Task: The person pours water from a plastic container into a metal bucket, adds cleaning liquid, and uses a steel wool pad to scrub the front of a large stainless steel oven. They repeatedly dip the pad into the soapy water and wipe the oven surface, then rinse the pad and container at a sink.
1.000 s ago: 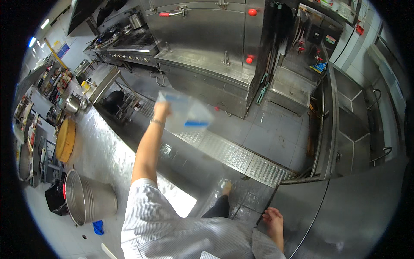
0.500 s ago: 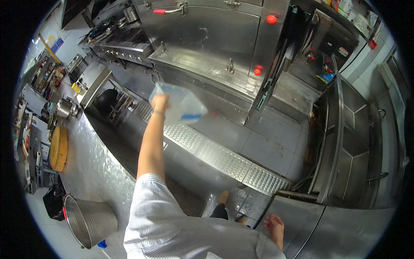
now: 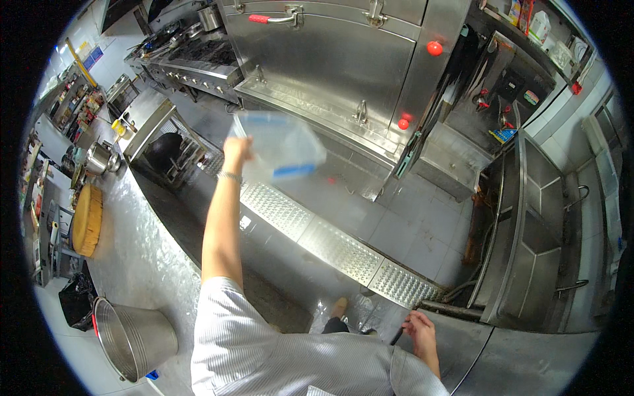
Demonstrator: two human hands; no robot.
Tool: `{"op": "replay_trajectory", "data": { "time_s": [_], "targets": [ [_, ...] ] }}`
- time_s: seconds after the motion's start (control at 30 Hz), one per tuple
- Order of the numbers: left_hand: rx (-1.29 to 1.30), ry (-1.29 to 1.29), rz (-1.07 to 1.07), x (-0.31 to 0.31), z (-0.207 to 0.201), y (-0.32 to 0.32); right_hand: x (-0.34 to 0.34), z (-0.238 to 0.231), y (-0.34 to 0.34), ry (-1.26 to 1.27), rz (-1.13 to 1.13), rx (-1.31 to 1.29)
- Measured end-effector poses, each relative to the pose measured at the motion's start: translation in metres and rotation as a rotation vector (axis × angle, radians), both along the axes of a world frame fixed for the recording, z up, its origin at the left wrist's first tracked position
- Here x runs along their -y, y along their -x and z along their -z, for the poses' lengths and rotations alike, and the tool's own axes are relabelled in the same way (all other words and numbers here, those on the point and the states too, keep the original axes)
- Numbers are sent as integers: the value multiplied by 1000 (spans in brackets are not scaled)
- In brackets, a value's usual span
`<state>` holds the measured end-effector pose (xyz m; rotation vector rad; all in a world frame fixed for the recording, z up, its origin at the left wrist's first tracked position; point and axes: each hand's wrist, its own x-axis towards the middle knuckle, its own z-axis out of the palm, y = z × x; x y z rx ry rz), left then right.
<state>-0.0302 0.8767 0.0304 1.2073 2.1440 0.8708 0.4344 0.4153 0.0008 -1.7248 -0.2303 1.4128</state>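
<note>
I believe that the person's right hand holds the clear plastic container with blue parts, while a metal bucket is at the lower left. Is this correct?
Not quite: the head view shows the clear plastic container with blue parts in the left hand, not the right hand. The metal bucket is indeed at the lower left.

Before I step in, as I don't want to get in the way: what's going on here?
A person holds a see-through container with blue parts out ahead in the left hand; whether anything is inside is hard to tell. The right hand is by the steel counter, loosely curled, with nothing visibly in it. On the steel table to the left stand a metal bucket and a round wooden block.
</note>
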Motion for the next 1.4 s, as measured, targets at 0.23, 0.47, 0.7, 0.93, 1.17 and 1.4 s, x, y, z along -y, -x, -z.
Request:
{"op": "replay_trajectory", "data": {
  "time_s": [0.23, 0.47, 0.7, 0.93, 1.17, 1.4],
  "targets": [
    [-168, -48, -51, -6, -67, -26, -13, -4, -9, -41, 1, -6],
    [-744, 118, 73, 73, 120, -20, -12, 8, -34, -24, -16, -11],
    [-600, 113, 271, 160, 155, -136, -38, 22, -72, -48, -138, -80],
    [453, -42, -6, 128, 2, -188, -81, 32, -133, -164, -231, -123],
    [544, -34, -36, 122, -22, -222, -110, 30, -183, -152, -231, -113],
    [552, 169, -284, 198, 91, -232, -137, 39, -190, -126, -231, -115]
  ]
}}
